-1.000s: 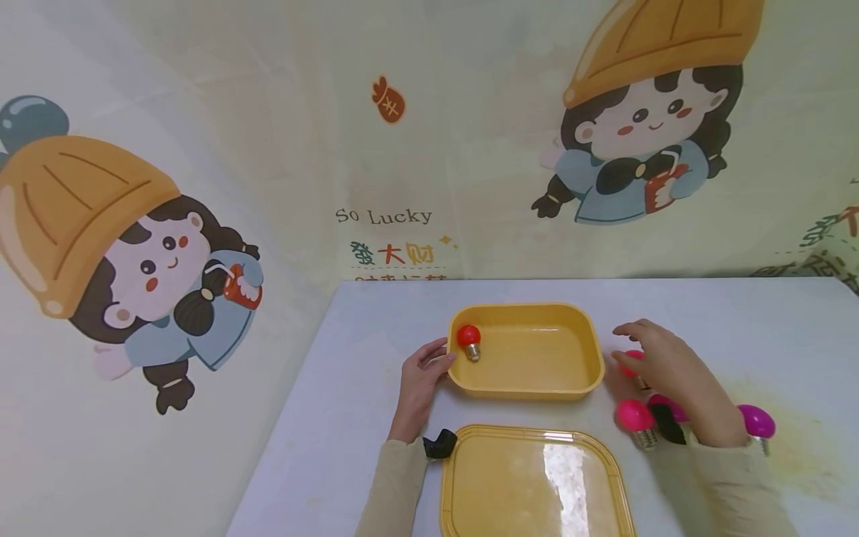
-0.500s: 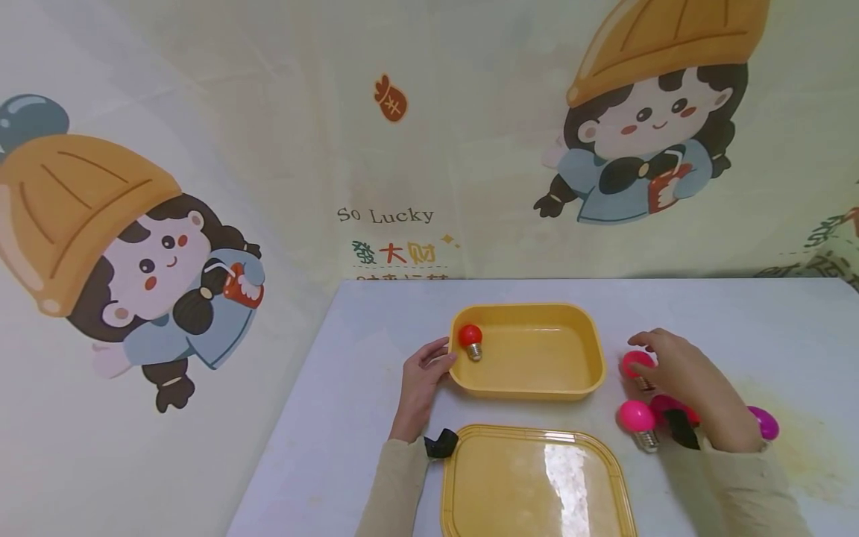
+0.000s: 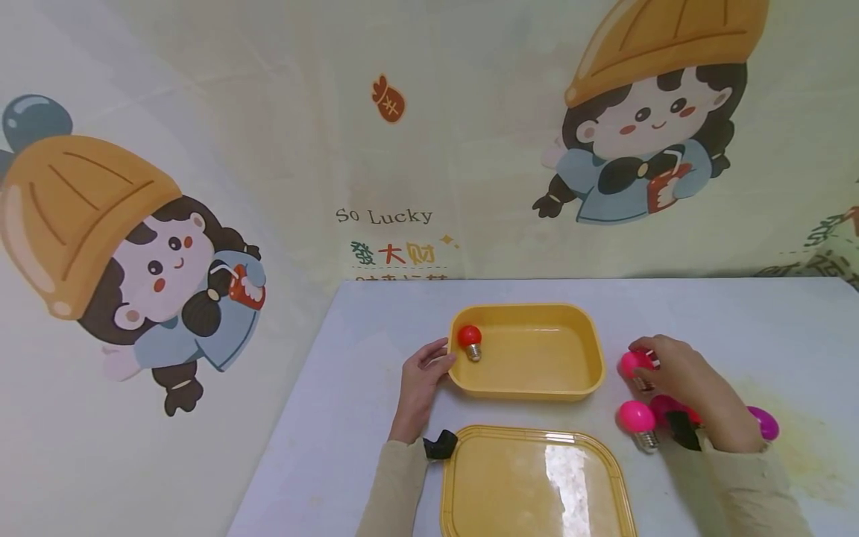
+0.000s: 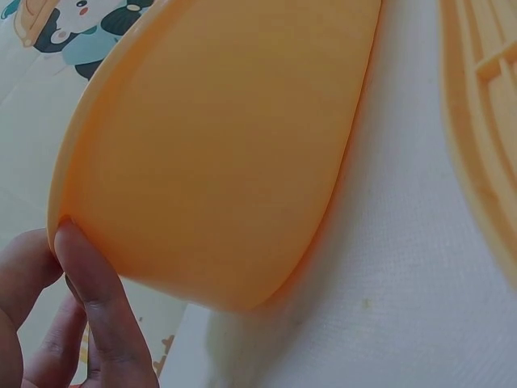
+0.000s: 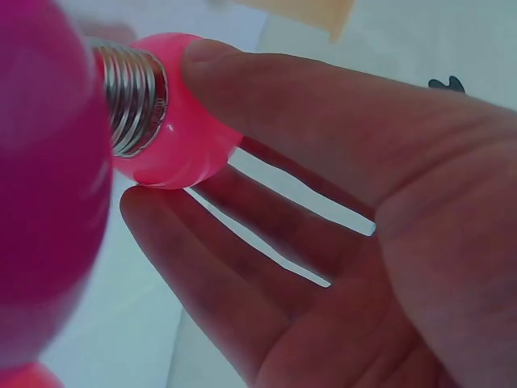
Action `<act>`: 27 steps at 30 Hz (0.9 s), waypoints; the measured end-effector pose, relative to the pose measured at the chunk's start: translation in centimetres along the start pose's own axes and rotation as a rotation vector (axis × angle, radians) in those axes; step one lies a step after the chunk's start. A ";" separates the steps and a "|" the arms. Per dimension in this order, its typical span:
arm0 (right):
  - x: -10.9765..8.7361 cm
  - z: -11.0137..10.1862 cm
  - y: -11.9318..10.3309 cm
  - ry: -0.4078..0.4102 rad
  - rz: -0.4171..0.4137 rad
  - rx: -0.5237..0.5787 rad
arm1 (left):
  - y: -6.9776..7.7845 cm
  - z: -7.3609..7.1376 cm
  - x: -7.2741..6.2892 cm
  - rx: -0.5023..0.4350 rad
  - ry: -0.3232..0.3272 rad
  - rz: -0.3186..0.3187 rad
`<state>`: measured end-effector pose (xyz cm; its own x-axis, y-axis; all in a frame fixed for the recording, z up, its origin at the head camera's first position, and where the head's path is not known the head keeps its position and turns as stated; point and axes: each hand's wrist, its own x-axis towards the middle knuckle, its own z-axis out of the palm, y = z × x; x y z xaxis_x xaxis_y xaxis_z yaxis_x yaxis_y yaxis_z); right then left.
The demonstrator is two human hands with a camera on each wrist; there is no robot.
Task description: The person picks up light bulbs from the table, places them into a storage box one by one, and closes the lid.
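Note:
My left hand (image 3: 421, 377) pinches the left end of a deep yellow plastic bin (image 3: 530, 391), thumb (image 4: 93, 283) against its outer wall near the rim. Inside the bin, at the left, lies a red light bulb (image 3: 470, 335) with a silver screw base. To the right of the bin, my right hand (image 3: 691, 384) holds a pink light bulb (image 3: 634, 365) between thumb and fingers. In the right wrist view the thumb presses on the pink globe (image 5: 190, 133), and the ribbed metal base (image 5: 133, 101) points away from the palm.
Close below the right hand are a bright pink bulb (image 3: 635, 415) and a magenta bulb (image 3: 663, 406), partly covered by a black strap. A purple bulb (image 3: 765, 424) shows beyond the wrist. A flat yellow lid (image 3: 530, 485) lies in front of the bin.
My right hand has drawn slightly right and down over the pink bulb, and its fingers have closed around it. The left hand keeps its place on the bin.

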<state>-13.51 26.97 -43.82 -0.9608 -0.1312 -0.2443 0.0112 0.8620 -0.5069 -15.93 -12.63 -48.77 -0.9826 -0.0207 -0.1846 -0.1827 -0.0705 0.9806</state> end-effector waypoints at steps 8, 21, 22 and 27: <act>-0.1 0.1 0.1 -0.012 0.012 0.010 | -0.2 0.1 -0.1 0.021 0.017 0.030; -1.0 -0.6 -1.6 0.104 -0.096 0.025 | 0.0 0.1 -0.1 0.022 0.018 0.031; -1.1 -0.6 -1.7 0.113 -0.102 0.024 | 0.0 0.1 -0.1 0.024 0.017 0.029; -1.4 -0.9 -2.2 0.154 -0.131 0.023 | -0.2 0.1 0.0 0.024 0.011 0.017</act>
<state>-12.46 25.66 -41.63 -0.9853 -0.1640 -0.0468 -0.1123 0.8305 -0.5456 -15.86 -12.55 -48.90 -0.9852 -0.0328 -0.1682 -0.1666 -0.0465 0.9849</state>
